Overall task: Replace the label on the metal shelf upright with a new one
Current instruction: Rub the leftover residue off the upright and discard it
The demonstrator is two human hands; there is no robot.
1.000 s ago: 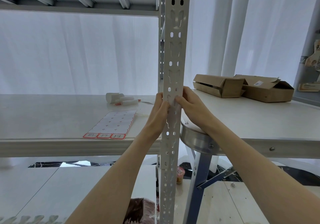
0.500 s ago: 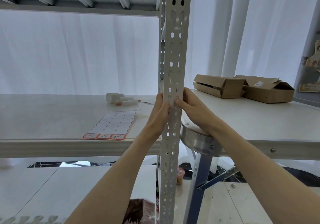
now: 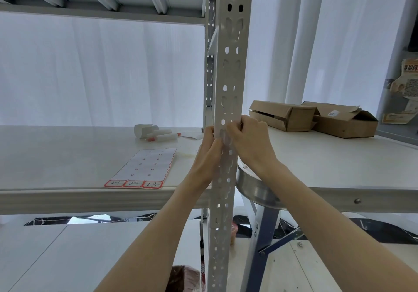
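The grey perforated metal shelf upright (image 3: 227, 76) runs top to bottom through the middle of the view. My left hand (image 3: 207, 156) grips its left edge at shelf height, thumb on the front face. My right hand (image 3: 251, 143) comes from the right, and its curled fingertips pinch a small pale label (image 3: 224, 137) on the upright's face, between both thumbs. The label's print is hidden. A label sheet (image 3: 147, 165) lies on the shelf to the left, with three red-bordered written labels (image 3: 133, 184) along its near edge.
White markers with red tips and a paper roll (image 3: 158, 134) lie on the white shelf board (image 3: 56, 156) behind the sheet. Two open cardboard boxes (image 3: 316, 117) sit on the table at right. A round metal rim (image 3: 253, 188) juts out just right of the upright.
Both hands stay at the same spot on the upright. The right fingertips have crept slightly left across its face onto the label.
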